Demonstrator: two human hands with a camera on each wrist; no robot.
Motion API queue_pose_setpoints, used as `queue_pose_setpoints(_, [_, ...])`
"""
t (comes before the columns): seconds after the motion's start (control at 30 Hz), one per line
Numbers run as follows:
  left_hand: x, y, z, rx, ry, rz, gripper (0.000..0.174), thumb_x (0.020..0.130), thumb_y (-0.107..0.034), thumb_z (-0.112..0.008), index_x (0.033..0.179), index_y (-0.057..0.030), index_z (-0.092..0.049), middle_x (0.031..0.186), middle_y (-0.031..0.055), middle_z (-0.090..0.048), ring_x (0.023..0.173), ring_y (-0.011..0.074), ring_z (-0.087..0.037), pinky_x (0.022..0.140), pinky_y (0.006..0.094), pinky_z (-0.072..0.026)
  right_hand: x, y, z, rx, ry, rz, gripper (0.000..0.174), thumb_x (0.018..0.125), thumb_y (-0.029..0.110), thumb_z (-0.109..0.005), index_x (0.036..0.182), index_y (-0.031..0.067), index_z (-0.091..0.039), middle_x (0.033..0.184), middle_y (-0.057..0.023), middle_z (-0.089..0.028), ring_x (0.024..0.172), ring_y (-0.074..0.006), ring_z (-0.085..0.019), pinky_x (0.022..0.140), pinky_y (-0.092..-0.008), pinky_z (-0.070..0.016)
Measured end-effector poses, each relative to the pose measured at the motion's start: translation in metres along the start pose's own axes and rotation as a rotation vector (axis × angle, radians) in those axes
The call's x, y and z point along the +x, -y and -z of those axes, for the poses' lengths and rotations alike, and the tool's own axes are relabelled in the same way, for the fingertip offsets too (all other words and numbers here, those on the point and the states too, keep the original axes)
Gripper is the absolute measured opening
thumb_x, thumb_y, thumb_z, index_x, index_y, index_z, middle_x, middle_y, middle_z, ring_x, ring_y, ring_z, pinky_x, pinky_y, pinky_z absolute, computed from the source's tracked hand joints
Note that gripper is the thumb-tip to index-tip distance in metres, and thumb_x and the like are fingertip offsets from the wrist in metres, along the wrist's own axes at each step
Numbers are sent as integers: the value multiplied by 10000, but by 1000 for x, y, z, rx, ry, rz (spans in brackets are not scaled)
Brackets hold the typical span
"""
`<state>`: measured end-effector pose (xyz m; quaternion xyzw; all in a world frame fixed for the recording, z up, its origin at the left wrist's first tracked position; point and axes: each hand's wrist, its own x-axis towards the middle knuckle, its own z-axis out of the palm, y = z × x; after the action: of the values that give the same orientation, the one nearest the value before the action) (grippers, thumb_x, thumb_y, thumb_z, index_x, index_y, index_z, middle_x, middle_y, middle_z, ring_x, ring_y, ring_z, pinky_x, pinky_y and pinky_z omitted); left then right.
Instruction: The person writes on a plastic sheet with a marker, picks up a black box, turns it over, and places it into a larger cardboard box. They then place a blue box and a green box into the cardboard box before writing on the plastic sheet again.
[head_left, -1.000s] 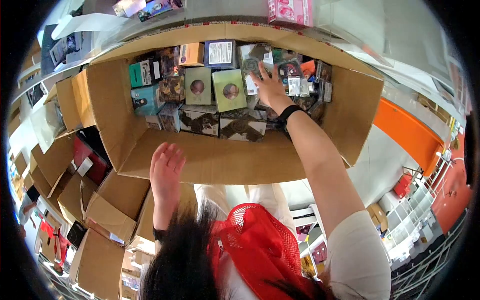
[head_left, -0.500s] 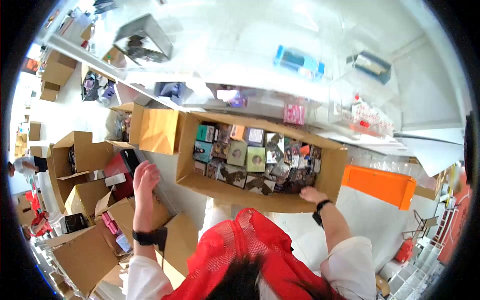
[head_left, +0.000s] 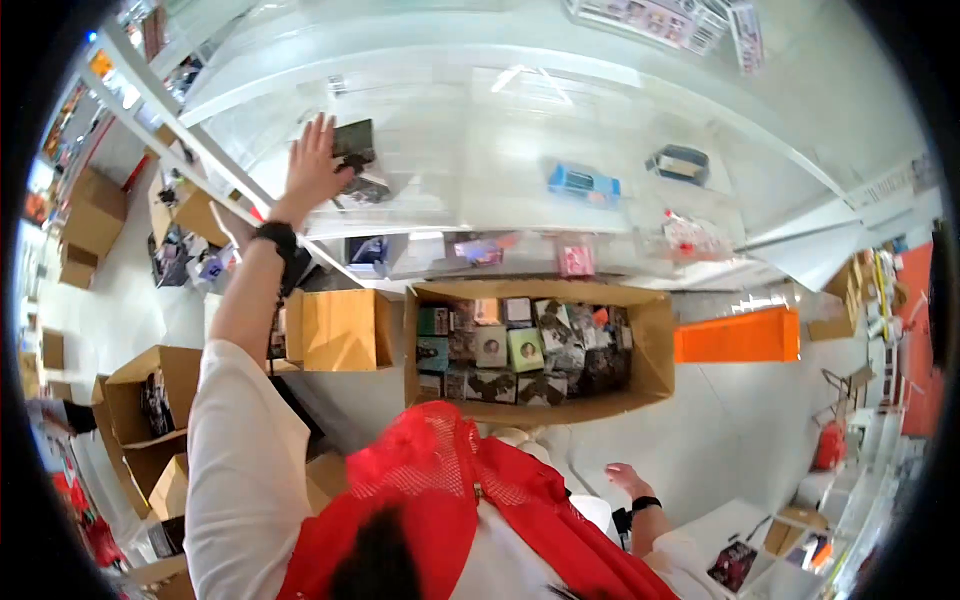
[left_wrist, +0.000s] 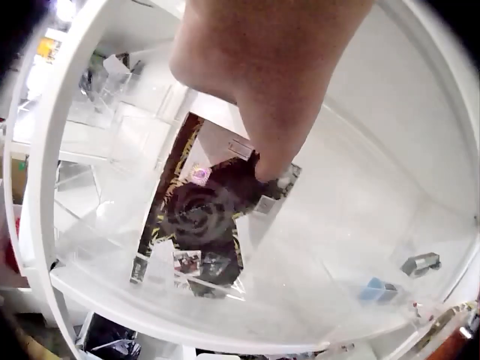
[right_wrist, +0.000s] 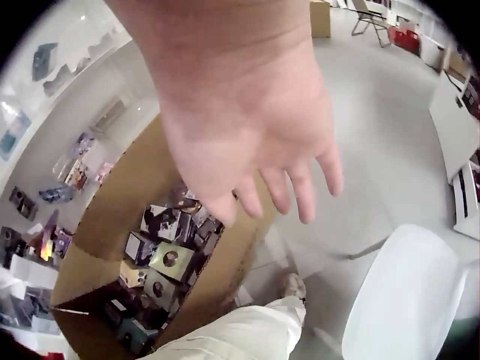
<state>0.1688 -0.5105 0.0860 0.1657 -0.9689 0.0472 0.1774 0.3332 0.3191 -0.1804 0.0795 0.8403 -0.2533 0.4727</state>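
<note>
My left hand [head_left: 316, 172] reaches onto the white shelf, fingers straight and spread. Its thumb lies over a black-and-white box [head_left: 355, 145] with a dark rose print. In the left wrist view, the same hand [left_wrist: 259, 82] covers the upper part of that box [left_wrist: 199, 214], thumb at the box's edge; the other fingers are hidden there. Low at my side, my right hand [head_left: 628, 480] hangs with nothing in it. The right wrist view shows this hand [right_wrist: 247, 127] with fingers loosely extended, beside a large cardboard carton [right_wrist: 112, 191].
The carton [head_left: 540, 412] of small packaged boxes stands before me, below the shelf edge. A blue package [head_left: 583, 183] lies farther right on the shelf. An orange panel [head_left: 737, 335] is right of the carton, open cartons [head_left: 165, 385] at left, and a white chair [right_wrist: 405, 300] nearby.
My right hand has left the carton and dropped to my side. My left hand has gone from beside the carton up to the box on the shelf. The view has shifted toward the shelf.
</note>
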Motion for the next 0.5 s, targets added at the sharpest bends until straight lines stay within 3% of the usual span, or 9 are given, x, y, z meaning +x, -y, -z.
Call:
queue_pose_setpoints(0.07, [17, 15, -21, 3, 276, -6, 884, 657, -322, -729, 1366, -67, -267, 1381, 150, -297, 1258, 331, -299, 1020, 453, -286, -35, 23, -9, 175, 77, -138, 273, 835, 249, -543, 1032, 70, -604, 838, -20, -622, 734, -132, -574, 630, -307, -447])
queue_pose_setpoints(0.13, [10, 18, -26, -108, 71, -85, 822, 632, -314, -742, 1310, -70, -347, 1295, 139, -387, 1186, 326, -374, 978, 426, -340, -38, -16, -27, 191, -23, 60, 262, 834, 249, -546, 982, 40, -603, 817, -16, -619, 702, -128, -570, 592, -286, -443])
queue_pose_setpoints(0.2, [0, 6, -13, 52, -20, -103, 787, 617, -294, -749, 1273, -71, -374, 1240, 121, -424, 1132, 311, -419, 939, 405, -373, -36, -28, -39, 308, -47, -57, 276, 830, 248, -556, 984, 25, -606, 799, -12, -623, 641, -126, -566, 525, -272, -431])
queue_pose_setpoints(0.23, [-4, 1, -8, 50, 8, -83, 793, 611, -285, -753, 1276, -77, -374, 1229, 117, -428, 1119, 305, -427, 929, 403, -378, -21, -51, -48, 224, -69, 25, 276, 829, 242, -565, 1001, 30, -606, 784, -17, -622, 628, -126, -563, 514, -266, -427])
queue_pose_setpoints(0.33, [-19, -7, 6, 18, -10, -101, 778, 599, -206, -762, 1266, -87, -381, 1211, 117, -433, 1116, 312, -431, 921, 399, -385, -34, -14, -59, 163, -220, 44, 197, 816, 207, -545, 713, 38, -544, 621, -77, -538, 577, -184, -531, 562, -347, -430])
queue_pose_setpoints(0.4, [-33, -11, 19, -25, -84, -162, 756, 606, -160, -756, 1258, -79, -384, 1201, 124, -440, 1120, 319, -428, 922, 407, -383, -53, 31, -47, 187, -163, -60, 191, 818, 214, -551, 717, 52, -552, 635, -112, -543, 578, -184, -537, 562, -330, -434])
queue_pose_setpoints(0.43, [-39, -14, 25, -40, -208, -215, 740, 617, -130, -745, 1258, -69, -380, 1191, 131, -447, 1117, 324, -430, 921, 408, -382, -37, 14, -51, 292, -158, -55, 178, 817, 214, -548, 724, 62, -552, 633, -119, -532, 581, -181, -535, 563, -322, -432])
queue_pose_setpoints(0.47, [-46, -18, 33, -57, -333, -264, 725, 629, -99, -734, 1258, -60, -376, 1181, 137, -453, 1114, 329, -431, 919, 409, -382, -17, -3, -42, -122, -93, 181, 174, 822, 228, -543, 743, 73, -552, 699, -116, -568, 653, -239, -557, 606, -356, -438])
queue_pose_setpoints(0.5, [-53, -27, 47, -115, -412, -259, 718, 630, -71, -722, 1256, -36, -372, 1165, 153, -463, 1092, 343, -435, 924, 404, -378, -16, 15, -31, -197, -152, 238, 176, 830, 252, -532, 768, 89, -560, 824, -120, -597, 762, -323, -550, 670, -395, -445])
